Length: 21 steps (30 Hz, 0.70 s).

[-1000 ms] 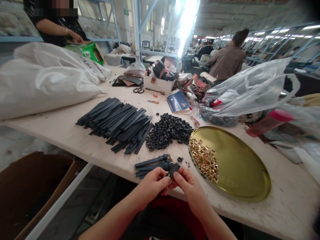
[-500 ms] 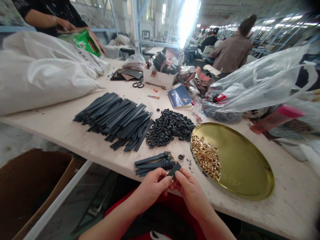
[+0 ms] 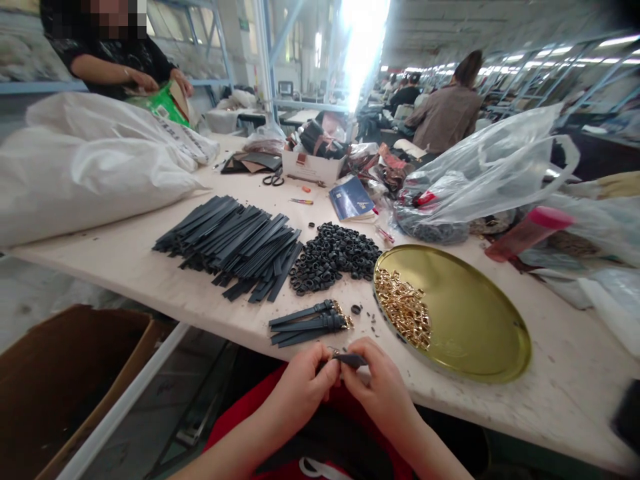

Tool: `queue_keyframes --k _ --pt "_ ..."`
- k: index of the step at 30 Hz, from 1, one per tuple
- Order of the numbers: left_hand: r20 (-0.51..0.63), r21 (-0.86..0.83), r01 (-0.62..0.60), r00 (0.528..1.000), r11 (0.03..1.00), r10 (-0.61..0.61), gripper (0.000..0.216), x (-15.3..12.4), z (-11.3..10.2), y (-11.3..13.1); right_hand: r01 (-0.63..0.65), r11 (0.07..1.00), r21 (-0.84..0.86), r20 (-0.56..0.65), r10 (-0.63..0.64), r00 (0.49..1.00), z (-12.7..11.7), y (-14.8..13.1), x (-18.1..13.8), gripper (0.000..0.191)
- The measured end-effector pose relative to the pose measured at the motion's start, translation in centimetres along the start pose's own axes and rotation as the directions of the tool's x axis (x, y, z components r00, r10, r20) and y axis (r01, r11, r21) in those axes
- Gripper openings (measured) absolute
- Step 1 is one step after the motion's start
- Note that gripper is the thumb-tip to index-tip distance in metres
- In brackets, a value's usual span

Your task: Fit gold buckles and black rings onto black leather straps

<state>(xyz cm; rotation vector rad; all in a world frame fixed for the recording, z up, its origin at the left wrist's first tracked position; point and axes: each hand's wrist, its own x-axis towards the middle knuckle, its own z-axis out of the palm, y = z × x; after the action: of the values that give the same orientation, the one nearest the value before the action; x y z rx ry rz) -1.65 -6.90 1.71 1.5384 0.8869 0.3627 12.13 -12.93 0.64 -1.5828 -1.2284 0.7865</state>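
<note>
Close to my body at the table edge, a dark blue-grey strap (image 3: 353, 360) with a small metal buckle is held between both hands. My left hand (image 3: 311, 373) pinches the buckle end, and its fingertips cover most of the metal. My right hand (image 3: 374, 375) grips the strap from the other side, thumb and fingers closed on it. Just beyond lie several straps fitted with buckles (image 3: 307, 323), their gold ends pointing right. Further back are a heap of dark loops (image 3: 335, 257) and a pile of flat dark strips (image 3: 230, 243). Gold buckles (image 3: 404, 308) fill the left side of a round tray (image 3: 480, 320).
A white sack (image 3: 95, 167) covers the table's far left. Scissors (image 3: 273, 179), a blue booklet (image 3: 351, 199) and a white box (image 3: 310, 168) stand further back. Plastic bags (image 3: 465, 180) and a pink bottle (image 3: 527, 233) are at right. Another person handles a green package (image 3: 170, 105).
The strap has tipped from slanting upward to nearly level. My right fingers have shifted along with it, while my left hand keeps its pinch. The view has shifted slightly.
</note>
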Motion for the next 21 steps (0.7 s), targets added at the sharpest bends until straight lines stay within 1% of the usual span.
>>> queue_keyframes --k 1,3,5,6,8,10,11,12,13,14,15,16,17,18,19,21 --pt "0.016 0.007 0.003 1.0 1.0 -0.003 0.026 -0.2 0.0 0.1 -0.053 0.997 0.053 0.044 0.05 0.998 -0.1 0.0 -0.1 0.012" --pt "0.058 0.023 0.021 0.998 1.0 -0.023 0.024 -0.5 -0.2 0.4 -0.187 0.962 0.201 0.159 0.157 0.975 -0.2 -0.2 -0.3 0.016" --pt "0.065 0.03 0.044 0.997 0.999 -0.046 0.026 -0.5 -0.4 0.6 -0.268 0.905 0.33 0.256 0.187 0.948 -0.2 -0.5 -0.4 0.019" --pt "0.053 0.021 0.061 0.997 0.998 -0.062 0.027 -0.3 -0.6 0.7 -0.276 0.888 0.368 0.283 0.176 0.943 -0.2 -0.7 -0.3 0.02" --pt "0.03 -0.042 0.092 0.995 0.995 -0.091 0.024 0.3 -0.9 0.9 -0.243 0.896 0.372 0.316 0.123 0.941 -0.5 -1.0 0.1 0.02" --pt "0.049 -0.094 0.076 0.996 0.993 -0.072 0.023 0.9 -1.3 1.0 -0.204 0.929 0.31 0.383 0.074 0.921 -1.3 -1.0 1.4 0.024" --pt "0.07 -0.09 0.05 0.997 0.995 -0.044 0.024 1.3 -1.5 1.0 -0.181 0.947 0.265 0.4 0.063 0.914 -1.8 -0.7 2.4 0.027" --pt "0.088 -0.072 0.024 0.996 0.997 -0.017 0.024 1.7 -1.7 0.9 -0.152 0.966 0.208 0.385 0.062 0.921 -2.3 -0.3 3.7 0.03" --pt "0.096 -0.05 0.009 0.995 0.999 -0.004 0.022 2.0 -1.9 0.9 -0.115 0.985 0.129 0.336 0.066 0.94 -2.8 0.2 5.3 0.032" --pt "0.084 -0.036 0.012 0.996 0.999 -0.009 0.021 2.5 -2.1 0.7 -0.07 0.997 0.028 0.227 0.062 0.972 -3.2 0.9 7.0 0.03" --pt "0.054 -0.043 0.027 0.998 0.999 -0.025 0.021 2.9 -2.3 0.5 -0.021 0.993 -0.117 0.106 0.034 0.994 -3.4 1.5 8.8 0.026" --pt "0.016 -0.07 0.045 0.999 0.997 -0.044 0.023 3.3 -2.5 0.3 0.016 0.966 -0.259 0.014 -0.013 1.0 -3.4 2.2 10.5 0.02" --pt "-0.016 -0.107 0.06 0.998 0.992 -0.062 0.024 3.7 -2.7 0.1 0.03 0.943 -0.33 -0.029 -0.041 0.999 -3.3 2.8 12.2 0.015" --pt "-0.036 -0.14 0.071 0.996 0.988 -0.076 0.025 4.2 -2.9 -0.1 0.038 0.925 -0.377 -0.046 -0.06 0.997 -2.9 3.3 13.6 0.01" --pt "-0.043 -0.164 0.079 0.995 0.983 -0.087 0.026 4.5 -3.0 -0.3 0.042 0.917 -0.397 -0.047 -0.066 0.997 -2.5 3.8 14.8 0.007" --pt "-0.038 -0.184 0.095 0.994 0.978 -0.104 0.027 5.2 -3.4 -0.5 0.041 0.917 -0.398 -0.038 -0.061 0.997 -1.5 4.4 16.3 0.007"
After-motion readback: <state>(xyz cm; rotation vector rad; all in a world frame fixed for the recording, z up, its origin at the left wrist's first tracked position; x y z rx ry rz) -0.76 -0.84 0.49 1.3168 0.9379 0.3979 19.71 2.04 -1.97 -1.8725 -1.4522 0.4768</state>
